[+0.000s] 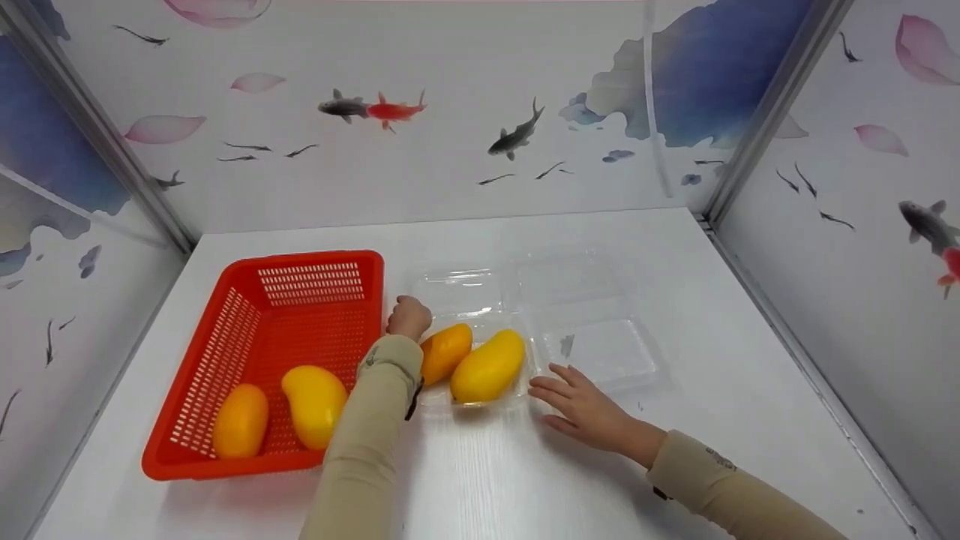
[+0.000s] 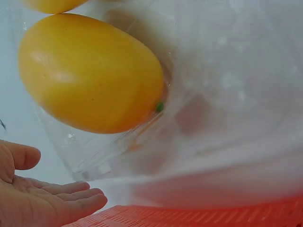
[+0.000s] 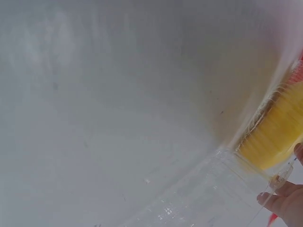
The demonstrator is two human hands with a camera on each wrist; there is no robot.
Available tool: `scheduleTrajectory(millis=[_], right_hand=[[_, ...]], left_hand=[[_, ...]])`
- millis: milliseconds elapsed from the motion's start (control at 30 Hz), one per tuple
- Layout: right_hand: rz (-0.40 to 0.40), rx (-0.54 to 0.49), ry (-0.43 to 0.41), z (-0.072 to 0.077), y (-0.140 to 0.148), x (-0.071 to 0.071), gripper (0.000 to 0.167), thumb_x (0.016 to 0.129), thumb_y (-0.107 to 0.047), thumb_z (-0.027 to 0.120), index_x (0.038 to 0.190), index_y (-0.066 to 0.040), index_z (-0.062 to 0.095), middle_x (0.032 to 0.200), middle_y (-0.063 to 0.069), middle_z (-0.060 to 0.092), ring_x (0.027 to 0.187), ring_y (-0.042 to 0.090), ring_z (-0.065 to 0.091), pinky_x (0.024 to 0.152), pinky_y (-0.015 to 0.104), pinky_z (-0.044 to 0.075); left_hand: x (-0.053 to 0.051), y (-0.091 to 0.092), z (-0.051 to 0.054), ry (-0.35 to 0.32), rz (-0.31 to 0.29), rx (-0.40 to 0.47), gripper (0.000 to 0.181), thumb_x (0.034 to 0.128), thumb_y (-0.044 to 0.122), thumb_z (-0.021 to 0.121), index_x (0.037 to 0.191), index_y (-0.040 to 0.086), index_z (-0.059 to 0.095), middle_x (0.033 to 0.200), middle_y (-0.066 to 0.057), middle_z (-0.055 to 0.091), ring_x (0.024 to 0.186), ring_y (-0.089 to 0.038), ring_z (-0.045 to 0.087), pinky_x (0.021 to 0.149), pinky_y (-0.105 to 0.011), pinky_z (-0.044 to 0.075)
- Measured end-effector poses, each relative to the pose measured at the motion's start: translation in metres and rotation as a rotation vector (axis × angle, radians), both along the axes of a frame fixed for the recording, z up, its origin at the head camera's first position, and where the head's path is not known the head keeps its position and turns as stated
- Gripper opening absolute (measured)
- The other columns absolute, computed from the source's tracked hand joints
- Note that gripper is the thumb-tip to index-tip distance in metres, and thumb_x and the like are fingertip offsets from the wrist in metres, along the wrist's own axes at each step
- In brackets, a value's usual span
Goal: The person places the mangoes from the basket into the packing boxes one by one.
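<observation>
"Where were the two mangoes?"
"In a clear tray, between the table's side edges; left hand and right hand uncurled, holding nothing."
"Handling?"
"They seemed firm, slick; best cupped mid-body."

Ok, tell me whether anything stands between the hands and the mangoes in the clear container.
The sides of the clear container do: one stands between the right hand and the yellow mango, the opposite one between the left hand and the more orange mango. Nothing else visible is in the way.
</observation>
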State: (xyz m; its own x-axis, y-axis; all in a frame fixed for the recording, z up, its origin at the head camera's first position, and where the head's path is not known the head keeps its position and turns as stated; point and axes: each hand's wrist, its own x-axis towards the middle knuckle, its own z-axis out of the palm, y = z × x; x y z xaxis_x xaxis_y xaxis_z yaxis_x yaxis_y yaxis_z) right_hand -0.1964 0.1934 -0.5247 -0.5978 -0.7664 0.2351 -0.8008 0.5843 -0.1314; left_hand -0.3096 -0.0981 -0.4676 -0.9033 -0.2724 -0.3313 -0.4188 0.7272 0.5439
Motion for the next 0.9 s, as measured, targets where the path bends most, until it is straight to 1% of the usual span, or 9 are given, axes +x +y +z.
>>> scheduleTrajectory(millis=[200,367,400,500,600,633,733,800,900], right_hand=[[0.015,-0.032,-0.014,-0.001,0.001,0.000,0.043,0.089,-0.027,0.059,0.128,-0.011,0.051,0.134,0.003,0.049,0.126,0.034,0.038,0.101,0.055,0.031],[0.024,-0.049,0.006,-0.002,0.002,0.000,0.042,0.089,-0.027,0.058,0.128,-0.011,0.052,0.133,0.003,0.050,0.125,0.034,0.039,0.100,0.055,0.032],[0.030,-0.054,0.018,-0.002,0.003,0.000,0.042,0.089,-0.027,0.058,0.127,-0.011,0.052,0.132,0.003,0.050,0.124,0.035,0.040,0.099,0.055,0.033],[0.049,-0.073,0.048,-0.004,0.003,-0.001,0.041,0.089,-0.026,0.058,0.126,-0.009,0.053,0.130,0.006,0.051,0.122,0.037,0.041,0.097,0.056,0.034],[0.057,-0.089,0.062,-0.004,0.003,-0.001,0.040,0.089,-0.025,0.059,0.125,-0.008,0.054,0.130,0.006,0.052,0.121,0.037,0.043,0.095,0.057,0.035],[0.056,-0.093,0.063,-0.005,0.004,-0.001,0.040,0.089,-0.025,0.059,0.125,-0.008,0.054,0.130,0.006,0.052,0.121,0.037,0.043,0.095,0.057,0.036],[0.050,-0.101,0.074,-0.006,0.005,-0.001,0.039,0.090,-0.026,0.057,0.125,-0.009,0.054,0.130,0.004,0.052,0.120,0.036,0.043,0.095,0.056,0.037],[0.044,-0.106,0.091,-0.007,0.006,-0.001,0.038,0.091,-0.028,0.055,0.125,-0.009,0.054,0.130,0.004,0.052,0.119,0.034,0.044,0.094,0.055,0.038],[0.043,-0.119,0.099,-0.007,0.006,0.000,0.038,0.092,-0.030,0.052,0.124,-0.009,0.055,0.129,0.004,0.052,0.119,0.034,0.044,0.093,0.055,0.038]], left_hand=[[-0.010,-0.006,-0.013,0.082,0.054,0.040,0.047,0.0919,0.006,0.039,0.134,-0.012,0.031,0.125,-0.027,0.050,0.111,-0.039,0.051,0.096,-0.044,0.041],[-0.020,-0.007,-0.021,0.106,0.080,0.115,0.053,0.0912,0.003,0.039,0.139,-0.010,0.021,0.132,-0.029,0.041,0.120,-0.039,0.043,0.104,-0.044,0.033],[-0.024,-0.008,-0.029,0.143,0.093,0.107,0.054,0.0897,0.002,0.038,0.139,-0.011,0.021,0.129,-0.030,0.041,0.118,-0.040,0.043,0.102,-0.045,0.034],[-0.030,-0.010,-0.036,0.155,0.095,0.085,0.056,0.0886,0.002,0.039,0.139,-0.012,0.019,0.130,-0.031,0.040,0.119,-0.039,0.041,0.104,-0.045,0.031],[-0.028,-0.012,-0.031,0.136,0.084,0.053,0.056,0.0877,0.002,0.042,0.138,-0.012,0.022,0.130,-0.031,0.041,0.119,-0.039,0.041,0.105,-0.044,0.030],[-0.025,-0.012,-0.024,0.100,0.073,0.058,0.056,0.0884,0.002,0.043,0.138,-0.012,0.022,0.133,-0.030,0.040,0.123,-0.038,0.039,0.107,-0.043,0.028],[-0.024,-0.015,-0.024,0.112,0.055,0.009,0.051,0.0874,0.005,0.046,0.133,-0.012,0.031,0.127,-0.028,0.047,0.119,-0.036,0.044,0.104,-0.041,0.032],[-0.035,-0.019,-0.044,0.180,0.070,-0.035,0.043,0.0844,0.005,0.048,0.123,-0.013,0.042,0.114,-0.028,0.055,0.110,-0.036,0.051,0.098,-0.042,0.039],[-0.061,-0.028,-0.085,0.263,0.078,-0.070,0.028,0.0809,0.007,0.049,0.102,-0.011,0.055,0.094,-0.022,0.061,0.091,-0.033,0.057,0.086,-0.040,0.046]])
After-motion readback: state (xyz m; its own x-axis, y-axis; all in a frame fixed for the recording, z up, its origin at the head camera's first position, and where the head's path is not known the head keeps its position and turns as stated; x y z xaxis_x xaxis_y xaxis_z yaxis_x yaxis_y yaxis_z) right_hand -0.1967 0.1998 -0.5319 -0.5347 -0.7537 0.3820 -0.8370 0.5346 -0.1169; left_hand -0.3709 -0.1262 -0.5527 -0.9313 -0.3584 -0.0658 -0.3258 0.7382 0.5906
